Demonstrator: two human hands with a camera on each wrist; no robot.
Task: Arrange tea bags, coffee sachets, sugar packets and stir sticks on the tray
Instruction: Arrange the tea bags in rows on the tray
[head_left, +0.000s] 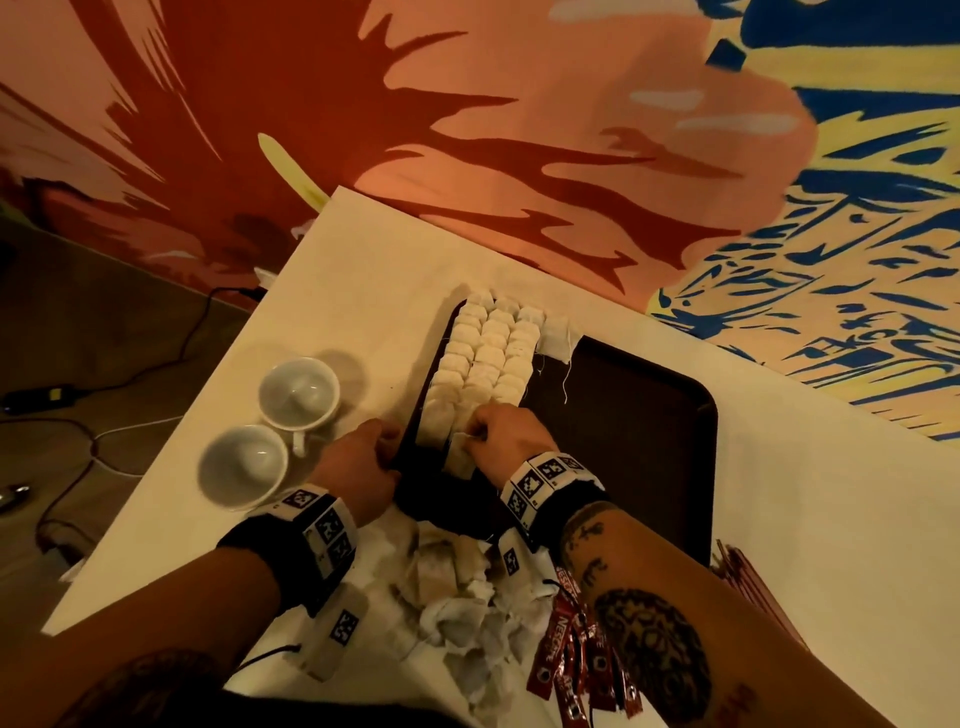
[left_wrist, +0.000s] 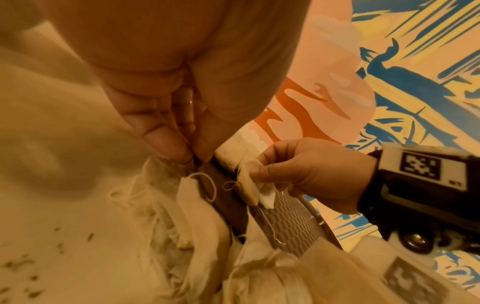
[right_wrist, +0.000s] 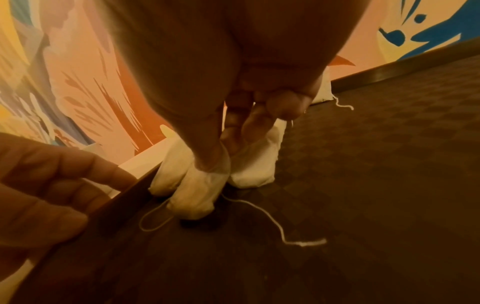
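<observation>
A dark brown tray (head_left: 623, 415) lies on the white table. Three rows of tea bags (head_left: 488, 358) fill its left part. My right hand (head_left: 470, 434) pinches one tea bag (head_left: 460, 457) at the near end of the rows, low over the tray floor. In the right wrist view the thumb and fingers of my right hand (right_wrist: 223, 162) hold the top of that tea bag (right_wrist: 197, 193), its string trailing on the tray (right_wrist: 363, 185). My left hand (head_left: 387, 447) grips the tray's left rim; the left wrist view shows that left hand (left_wrist: 191, 158) pinching the rim between thumb and finger.
A heap of loose tea bags (head_left: 447, 582) lies at the table's near edge, with red coffee sachets (head_left: 571, 649) to its right. Two white cups (head_left: 298, 392) (head_left: 244, 465) stand left of the tray. One tea bag (head_left: 558, 338) lies apart at the tray's far rim.
</observation>
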